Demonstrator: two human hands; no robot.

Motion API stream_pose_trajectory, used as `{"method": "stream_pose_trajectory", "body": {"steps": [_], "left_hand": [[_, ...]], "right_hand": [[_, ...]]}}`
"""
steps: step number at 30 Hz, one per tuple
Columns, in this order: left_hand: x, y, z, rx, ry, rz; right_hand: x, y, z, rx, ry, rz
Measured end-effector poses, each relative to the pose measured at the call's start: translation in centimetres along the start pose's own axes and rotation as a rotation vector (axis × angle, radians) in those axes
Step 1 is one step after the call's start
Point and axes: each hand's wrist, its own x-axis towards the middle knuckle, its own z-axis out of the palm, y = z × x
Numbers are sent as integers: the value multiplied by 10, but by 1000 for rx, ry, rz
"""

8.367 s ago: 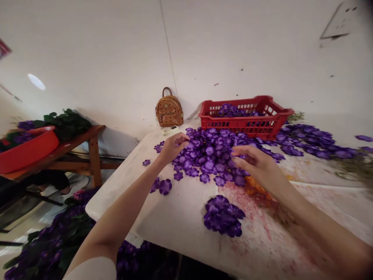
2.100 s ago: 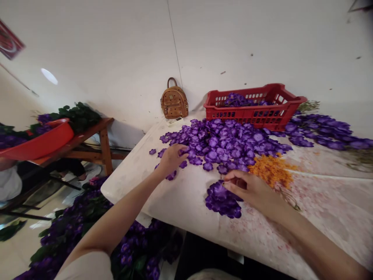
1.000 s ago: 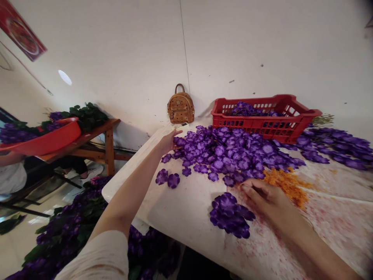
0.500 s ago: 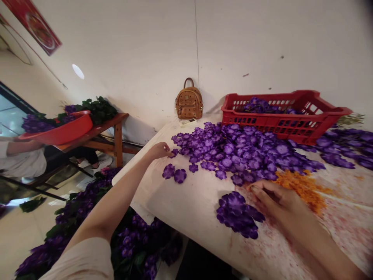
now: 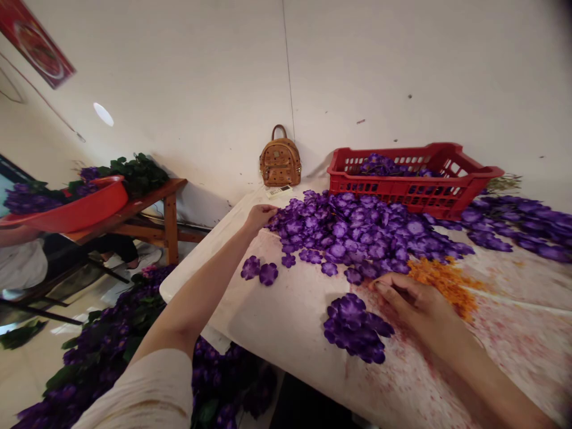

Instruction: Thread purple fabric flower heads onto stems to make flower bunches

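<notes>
A large heap of loose purple fabric-like flower heads lies across the back of the table. My left hand is at the heap's left edge, its fingertips pressed together against the outer blossoms. Whatever they pinch is too small to make out. Nearer the front, my right hand is closed in a pinch, thumb against forefinger, just over the table. What sits between those fingertips is not clear. Left of it lies a small stack of darker purple flower heads. Two single flower heads lie apart at the left.
A red plastic crate with purple flowers stands behind the heap. Orange stamen-like bits lie right of my right hand. A brown mini backpack leans by the wall. Purple flower bunches cover the floor; a person sits behind a red basin.
My left hand has moved slightly away from me, from a single flower head to the heap's edge. My right hand keeps its pinch in nearly the same place. The whole view has shifted a little.
</notes>
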Motion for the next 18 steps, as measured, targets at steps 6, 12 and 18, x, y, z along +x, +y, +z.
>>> {"method": "stream_pose_trajectory", "body": {"steps": [6,12,18], "left_hand": [[-27,47,43,127,-53,449],[-61,79,112,484,-443,886],[-10,65,110,265,-315,536]], "right_hand": [[-1,0,-3,-4,-34,-15],[-1,-1,-5,-65,-37,-24],[-1,3,-6,-70,-40,-41]]}}
